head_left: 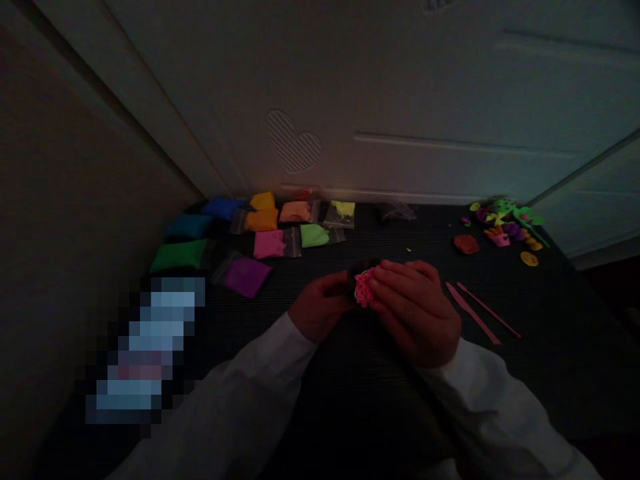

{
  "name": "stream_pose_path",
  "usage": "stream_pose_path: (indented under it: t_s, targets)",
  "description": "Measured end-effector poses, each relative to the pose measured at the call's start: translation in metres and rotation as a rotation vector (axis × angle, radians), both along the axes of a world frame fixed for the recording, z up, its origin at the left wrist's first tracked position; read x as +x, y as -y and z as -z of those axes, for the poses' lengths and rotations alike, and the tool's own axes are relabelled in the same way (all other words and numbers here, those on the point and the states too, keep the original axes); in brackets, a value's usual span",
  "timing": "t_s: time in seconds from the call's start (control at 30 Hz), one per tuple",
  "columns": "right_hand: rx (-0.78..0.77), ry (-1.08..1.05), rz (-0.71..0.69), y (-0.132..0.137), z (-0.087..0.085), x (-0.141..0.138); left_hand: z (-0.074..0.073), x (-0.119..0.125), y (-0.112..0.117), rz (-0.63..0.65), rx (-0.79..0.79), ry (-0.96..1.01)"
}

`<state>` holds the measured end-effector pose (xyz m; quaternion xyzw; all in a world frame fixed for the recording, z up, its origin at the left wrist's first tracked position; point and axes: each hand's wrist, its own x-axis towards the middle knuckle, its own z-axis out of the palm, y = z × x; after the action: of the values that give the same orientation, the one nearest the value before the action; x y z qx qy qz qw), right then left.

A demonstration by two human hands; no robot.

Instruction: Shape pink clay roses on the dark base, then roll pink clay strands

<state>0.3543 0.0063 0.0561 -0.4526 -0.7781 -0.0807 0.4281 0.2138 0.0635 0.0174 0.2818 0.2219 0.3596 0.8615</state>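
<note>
Between my hands is a clay piece with small pink flowers (365, 288) and a bit of light green. Something dark, possibly its base, shows around it, but its shape is lost in the dim light. My left hand (320, 303) grips this piece from the left side, its fingers mostly hidden behind. My right hand (417, 307) is curled over the right side, fingertips pressed on the pink flowers. Near my right hand, a pink plastic knife (474, 313) and a thin pink modelling stick (490, 311) lie on the dark table (350, 407).
Bags of coloured clay, among them a purple bag (246, 275) and a green bag (180, 255), spread over the back left. A blurred-out bright screen (150, 347) lies left. At the back right are a reddish-brown clay lump (466, 244) and several small clay figures (507, 223). A white panel (400, 100) stands behind.
</note>
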Motion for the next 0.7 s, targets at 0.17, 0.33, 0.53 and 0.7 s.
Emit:
stream_pose_path:
  t_s: [0.17, 0.33, 0.53, 0.7]
  targets:
    - [-0.003, -0.011, 0.000, 0.001, 0.001, 0.000, -0.002, 0.000, 0.000, -0.004, 0.035, -0.037]
    - [-0.027, -0.011, 0.004, 0.000, 0.003, -0.001, -0.002, -0.001, -0.001, -0.016, 0.051, -0.072]
    - [-0.060, -0.144, -0.005, 0.002, 0.003, 0.002, -0.004, 0.000, 0.000, -0.046, 0.034, -0.059]
    - [-0.276, -0.611, 0.077, -0.003, 0.011, 0.007, -0.002, 0.000, -0.001, -0.111, -0.030, -0.054]
